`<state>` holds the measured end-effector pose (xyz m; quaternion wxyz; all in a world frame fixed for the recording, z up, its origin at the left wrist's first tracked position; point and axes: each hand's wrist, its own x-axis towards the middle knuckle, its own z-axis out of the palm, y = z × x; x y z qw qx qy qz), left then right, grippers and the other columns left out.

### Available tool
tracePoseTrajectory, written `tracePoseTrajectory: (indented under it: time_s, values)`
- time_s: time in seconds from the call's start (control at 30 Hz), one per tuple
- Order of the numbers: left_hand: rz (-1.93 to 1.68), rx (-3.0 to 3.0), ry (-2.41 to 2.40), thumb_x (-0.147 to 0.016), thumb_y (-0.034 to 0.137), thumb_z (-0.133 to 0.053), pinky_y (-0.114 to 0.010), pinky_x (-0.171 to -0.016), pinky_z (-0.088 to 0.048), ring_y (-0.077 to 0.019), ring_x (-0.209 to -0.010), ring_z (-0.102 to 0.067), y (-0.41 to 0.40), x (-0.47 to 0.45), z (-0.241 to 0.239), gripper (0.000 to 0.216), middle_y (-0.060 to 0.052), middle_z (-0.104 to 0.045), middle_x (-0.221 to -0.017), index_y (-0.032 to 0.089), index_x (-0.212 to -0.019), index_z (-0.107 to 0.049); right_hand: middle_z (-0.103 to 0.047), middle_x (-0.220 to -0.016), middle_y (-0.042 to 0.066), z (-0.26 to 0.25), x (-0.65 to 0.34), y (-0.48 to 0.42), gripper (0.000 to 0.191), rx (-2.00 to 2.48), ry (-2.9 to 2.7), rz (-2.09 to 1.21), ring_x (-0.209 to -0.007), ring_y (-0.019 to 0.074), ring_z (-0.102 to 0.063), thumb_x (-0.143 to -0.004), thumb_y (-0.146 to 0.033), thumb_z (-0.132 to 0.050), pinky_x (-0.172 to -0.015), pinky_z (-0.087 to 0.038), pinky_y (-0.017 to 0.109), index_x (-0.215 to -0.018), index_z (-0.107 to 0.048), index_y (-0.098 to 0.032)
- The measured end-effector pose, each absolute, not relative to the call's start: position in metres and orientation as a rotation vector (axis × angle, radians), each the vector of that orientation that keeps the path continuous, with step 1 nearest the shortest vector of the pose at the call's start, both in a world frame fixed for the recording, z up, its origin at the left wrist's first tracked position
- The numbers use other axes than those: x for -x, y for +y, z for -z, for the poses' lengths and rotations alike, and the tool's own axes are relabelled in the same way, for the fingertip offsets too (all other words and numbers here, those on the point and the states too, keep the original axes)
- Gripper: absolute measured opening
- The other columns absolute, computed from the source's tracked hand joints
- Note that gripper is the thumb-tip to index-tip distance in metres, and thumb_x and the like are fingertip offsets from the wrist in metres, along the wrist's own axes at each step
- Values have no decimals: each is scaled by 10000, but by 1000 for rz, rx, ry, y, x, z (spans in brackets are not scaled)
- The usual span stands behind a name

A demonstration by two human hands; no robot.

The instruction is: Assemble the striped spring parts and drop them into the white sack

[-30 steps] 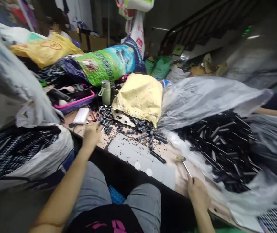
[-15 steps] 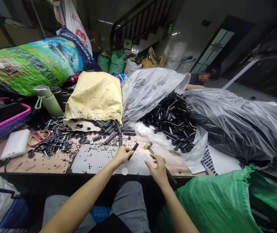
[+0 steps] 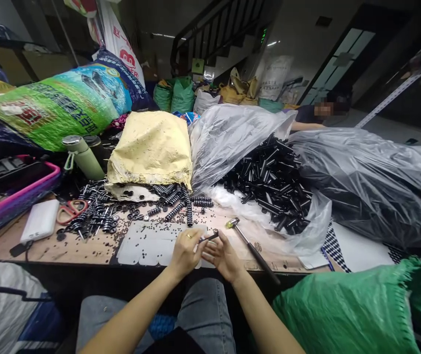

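Both hands meet over the front of the table, around a short black tube (image 3: 209,237) that lies tilted between them. Fingers of my left hand (image 3: 185,253) are closed on its left part, and a ring shows on one finger. At the tube's right end, my right hand (image 3: 227,258) pinches with its upper fingers while the others curl below. A hammer (image 3: 253,250) with a yellowish head lies to the right of my right hand. Behind the hands, strips of black ringed pieces (image 3: 189,211) and many tiny dark rings are scattered on the table (image 3: 100,248).
A heap of black tubes (image 3: 269,182) spills from a clear plastic bag (image 3: 232,142). A yellow sack (image 3: 151,147) stands behind the ringed strips. Scissors (image 3: 72,211), a white power bank (image 3: 41,221) and a green flask (image 3: 85,157) are at left. A green sack (image 3: 346,305) is at front right.
My right hand has moved left from beside the hammer and now grips the tube's end. My left hand has turned, bringing the tube lower and flatter. The view has shifted slightly.
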<state>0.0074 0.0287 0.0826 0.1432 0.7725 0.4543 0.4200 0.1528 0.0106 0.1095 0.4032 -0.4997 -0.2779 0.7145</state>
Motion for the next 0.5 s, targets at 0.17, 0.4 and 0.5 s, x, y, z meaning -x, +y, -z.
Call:
tracePoseTrajectory:
  time_s: [0.17,0.4,0.5]
  values:
    - [-893,-1961,2002,-779,222,-468,-440,-792,-400,-285,-963,-496,81,34,-62,300,-167,-580,-988,94,-1036,-554,-421,-1228,184,-97,-171,16,919,2033,-1533,-792,-1162,320,-363,-448,-549,-696,-969,-288,432,-1186,-386,-97]
    - [-1154,-1766,1831,-739,308,-542,-335,-746,-437,-198,-845,-547,98,63,-62,249,-73,-616,-890,162,-932,-602,-439,-1216,181,-75,-168,11,883,2227,-1984,-462,-1113,344,-393,-520,-580,-645,-907,-332,461,-1221,-401,-101]
    - [-1521,-1370,1617,-732,413,-545,-320,-743,-442,-183,-842,-550,86,61,-72,312,-69,-603,-895,168,-920,-584,-411,-1247,171,-70,-167,11,918,2210,-1997,-438,-1142,346,-367,-501,-558,-668,-926,-312,473,-1248,-366,-119]
